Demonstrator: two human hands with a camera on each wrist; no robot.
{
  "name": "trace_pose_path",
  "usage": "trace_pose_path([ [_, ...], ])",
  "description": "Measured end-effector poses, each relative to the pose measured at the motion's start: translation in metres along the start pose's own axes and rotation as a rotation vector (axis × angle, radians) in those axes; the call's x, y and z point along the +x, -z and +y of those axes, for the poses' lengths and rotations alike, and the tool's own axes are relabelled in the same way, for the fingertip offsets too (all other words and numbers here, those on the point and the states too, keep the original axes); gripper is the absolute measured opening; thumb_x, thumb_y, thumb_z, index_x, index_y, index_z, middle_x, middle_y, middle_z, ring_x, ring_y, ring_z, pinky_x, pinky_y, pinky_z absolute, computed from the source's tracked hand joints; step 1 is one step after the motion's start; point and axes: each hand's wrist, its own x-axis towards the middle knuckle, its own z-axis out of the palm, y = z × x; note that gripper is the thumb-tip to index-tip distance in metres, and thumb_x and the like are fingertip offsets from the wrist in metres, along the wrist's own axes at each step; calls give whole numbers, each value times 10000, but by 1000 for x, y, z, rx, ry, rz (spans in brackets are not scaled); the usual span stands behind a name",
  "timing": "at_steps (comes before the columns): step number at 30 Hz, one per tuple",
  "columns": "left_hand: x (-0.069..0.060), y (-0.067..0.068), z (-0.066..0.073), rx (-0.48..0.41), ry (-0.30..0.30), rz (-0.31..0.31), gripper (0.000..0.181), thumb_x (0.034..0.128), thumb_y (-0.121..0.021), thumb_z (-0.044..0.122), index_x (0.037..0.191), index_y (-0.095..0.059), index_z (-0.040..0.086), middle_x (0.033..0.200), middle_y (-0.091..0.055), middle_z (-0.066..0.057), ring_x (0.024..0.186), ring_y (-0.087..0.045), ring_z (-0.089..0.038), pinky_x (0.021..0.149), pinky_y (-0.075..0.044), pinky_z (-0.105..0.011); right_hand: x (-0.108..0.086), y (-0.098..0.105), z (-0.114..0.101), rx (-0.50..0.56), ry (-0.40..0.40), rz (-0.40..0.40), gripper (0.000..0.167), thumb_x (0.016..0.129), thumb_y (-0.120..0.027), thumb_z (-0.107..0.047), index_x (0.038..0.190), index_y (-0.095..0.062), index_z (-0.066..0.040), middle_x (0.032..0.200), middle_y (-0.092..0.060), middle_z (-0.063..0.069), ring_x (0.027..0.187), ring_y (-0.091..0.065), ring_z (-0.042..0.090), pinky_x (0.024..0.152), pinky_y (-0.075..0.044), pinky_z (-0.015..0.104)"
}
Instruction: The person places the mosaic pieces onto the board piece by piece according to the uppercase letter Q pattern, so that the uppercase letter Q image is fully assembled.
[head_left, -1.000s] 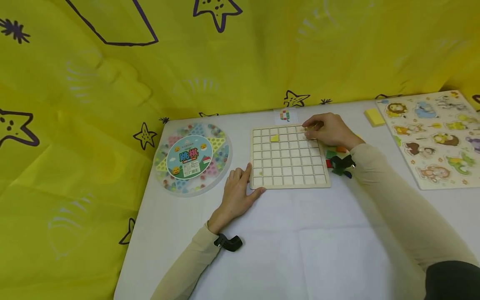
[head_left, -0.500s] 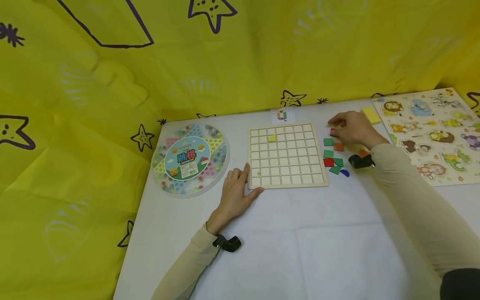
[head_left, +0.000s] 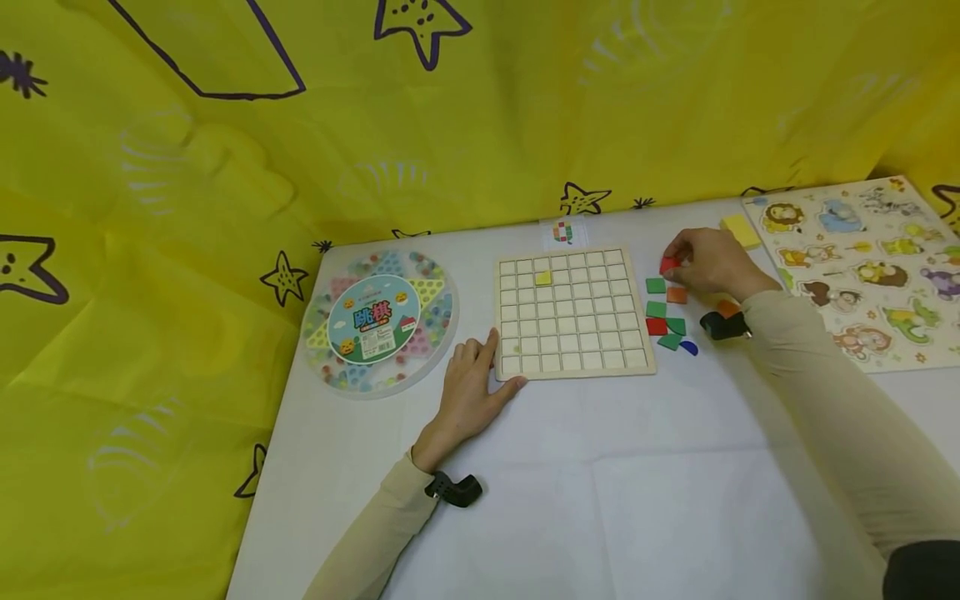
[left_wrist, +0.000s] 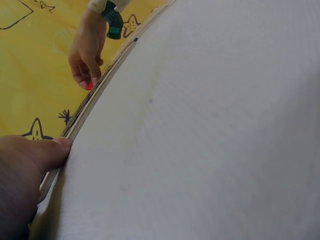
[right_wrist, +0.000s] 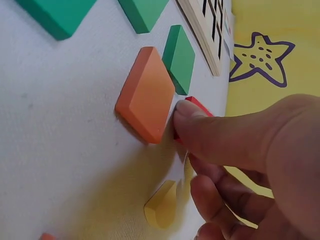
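Observation:
A wooden grid board (head_left: 573, 375) lies on the white table, with one yellow tile (head_left: 543, 277) in a cell near its upper left. My left hand (head_left: 471, 392) rests at the board's lower left corner, its thumb (left_wrist: 57, 150) against the front edge and its index finger along the left side. Right of the board, my right hand (head_left: 708, 260) pinches a red tile (head_left: 670, 264) between thumb and fingers. Close by lie an orange tile (right_wrist: 148, 95) and a green tile (right_wrist: 181, 60). The right hand hides part of the red tile.
Further green, red, orange and blue pieces (head_left: 688, 347) lie beside the board. A small pattern card (head_left: 564, 233) sits behind it. To the left is a round Chinese checkers box (head_left: 378, 317); at right are a yellow block (head_left: 740, 232) and an animal puzzle board (head_left: 862, 275).
My right hand has moved from the board's upper right corner to the loose tiles and now pinches a red one. The left hand has stayed at the board's corner.

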Motion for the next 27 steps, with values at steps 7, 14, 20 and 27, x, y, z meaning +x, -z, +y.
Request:
trace_pose_path([
  [7, -1, 0, 0, 2, -7, 12, 877, 945, -798, 400, 1579, -424, -77, 937, -479, -63, 855, -320, -183, 794, -268, -304, 0, 0, -3, 13, 46, 20, 246, 1025, -650, -109, 1215, -596, 39, 1144, -667, 304, 994, -609, 415, 847, -476, 463],
  [14, 0, -1, 0, 14, -11, 24, 870, 943, -797, 401, 1574, -434, -76, 932, -479, -60, 845, -319, -179, 787, -270, -302, 3, -5, -14, 83, 118, 112, 235, 1007, -613, -110, 1225, -668, -44, 1035, -743, 245, 857, -651, 310, 703, -450, 351],
  [20, -1, 0, 1, 7, 0, 13, 864, 945, -795, 391, 1581, -429, -66, 943, -486, -77, 842, -308, -181, 793, -264, -304, 6, -15, -22, 176, 118, 164, 330, 958, -805, -253, 1214, -744, -52, 1021, -774, 192, 884, -658, 244, 741, -453, 328],
  [27, -1, 2, 2, 3, -9, 18, 857, 947, -794, 386, 1580, -433, -64, 951, -486, -75, 839, -299, -176, 789, -260, -301, 10, -28, -30, 212, 110, 142, 363, 946, -827, -226, 1243, -746, -33, 1089, -787, 211, 1022, -718, 343, 852, -465, 360],
])
